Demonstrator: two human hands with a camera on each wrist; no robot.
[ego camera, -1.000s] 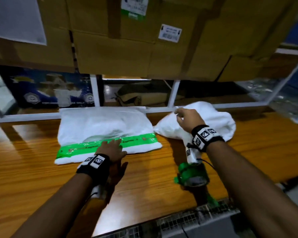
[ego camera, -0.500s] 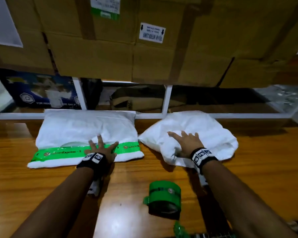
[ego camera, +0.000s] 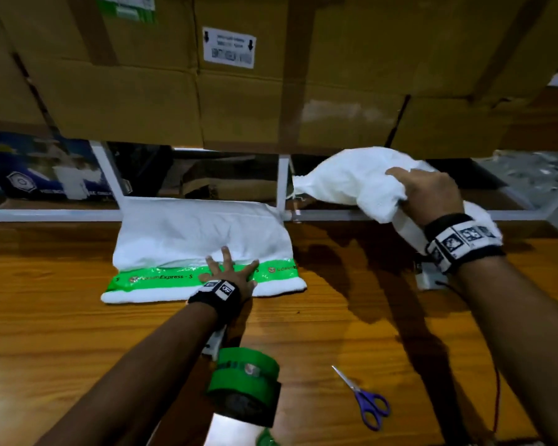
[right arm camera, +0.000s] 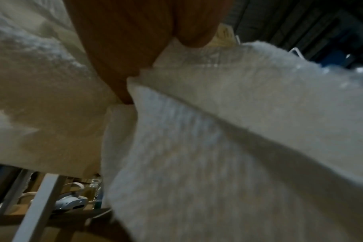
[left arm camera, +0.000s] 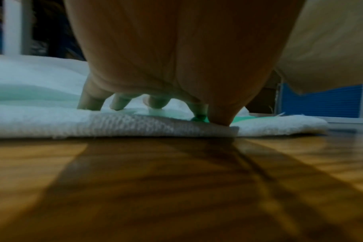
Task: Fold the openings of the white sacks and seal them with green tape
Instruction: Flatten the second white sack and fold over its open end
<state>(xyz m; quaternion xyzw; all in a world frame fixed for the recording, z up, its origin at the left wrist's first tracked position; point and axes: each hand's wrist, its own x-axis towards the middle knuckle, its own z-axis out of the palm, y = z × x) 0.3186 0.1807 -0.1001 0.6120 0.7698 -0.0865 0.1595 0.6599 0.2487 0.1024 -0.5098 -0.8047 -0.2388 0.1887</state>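
Note:
A flat white sack (ego camera: 200,233) lies on the wooden table, its folded near end crossed by a strip of green tape (ego camera: 161,278). My left hand (ego camera: 231,272) rests on that strip with fingers spread and straight; in the left wrist view the fingertips (left arm camera: 91,104) press the folded sack (left arm camera: 135,126). My right hand (ego camera: 426,194) grips a second, crumpled white sack (ego camera: 351,181) and holds it in the air at the right; the right wrist view is filled with its woven fabric (right arm camera: 218,131). A roll of green tape (ego camera: 244,384) stands near the front edge.
Blue-handled scissors (ego camera: 368,403) lie right of the tape roll. Large cardboard boxes (ego camera: 239,91) sit on a white-framed shelf (ego camera: 282,185) just behind the table, low over the sacks. Bare wooden tabletop (ego camera: 351,317) spreads between the sacks and the front edge.
My right hand has closed on the second sack and lifted it off the table, up and to the right. The left hand stays pressed on the taped sack.

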